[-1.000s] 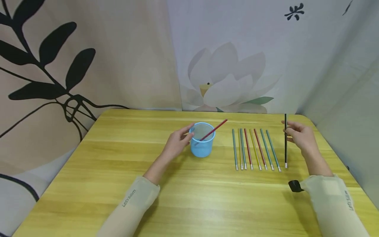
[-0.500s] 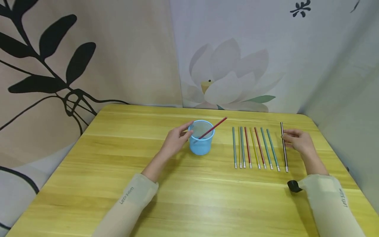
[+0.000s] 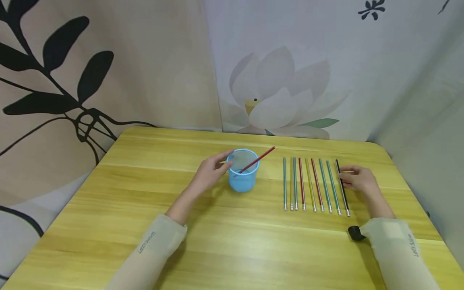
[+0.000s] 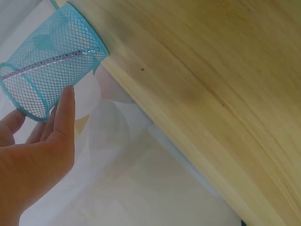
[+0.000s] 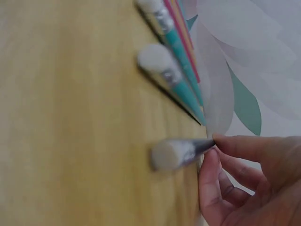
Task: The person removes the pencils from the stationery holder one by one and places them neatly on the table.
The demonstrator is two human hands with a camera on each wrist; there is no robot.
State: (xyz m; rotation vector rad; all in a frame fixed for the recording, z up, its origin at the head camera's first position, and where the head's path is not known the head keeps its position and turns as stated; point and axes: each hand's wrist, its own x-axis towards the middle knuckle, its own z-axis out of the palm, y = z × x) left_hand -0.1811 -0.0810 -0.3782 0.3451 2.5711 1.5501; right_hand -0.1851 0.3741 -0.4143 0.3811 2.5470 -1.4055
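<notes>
In the head view a light-blue mesh pencil cup [image 3: 242, 184] stands upright on the table, with a red pencil [image 3: 262, 157] leaning inside it. My left hand [image 3: 210, 173] holds the cup by its left side; the left wrist view shows thumb and fingers at the rim of the mesh cup [image 4: 61, 61]. On the right, my right hand [image 3: 359, 180] pinches a black pencil [image 3: 342, 189] between thumb and fingers, its eraser end toward me. This black pencil [image 5: 181, 153] looks blurred in the right wrist view. Left of it lies a row of teal, yellow and red pencils [image 3: 310, 185].
The wooden table [image 3: 232, 245] reaches back to a printed curtain [image 3: 282, 80]. A black piece [image 3: 356, 233] sits at the right sleeve's cuff. Wood surface lies between the cup and the pencil row.
My right hand has moved left and toward me with the black pencil, lowering it beside the row's right end. The left hand has stayed at the cup.
</notes>
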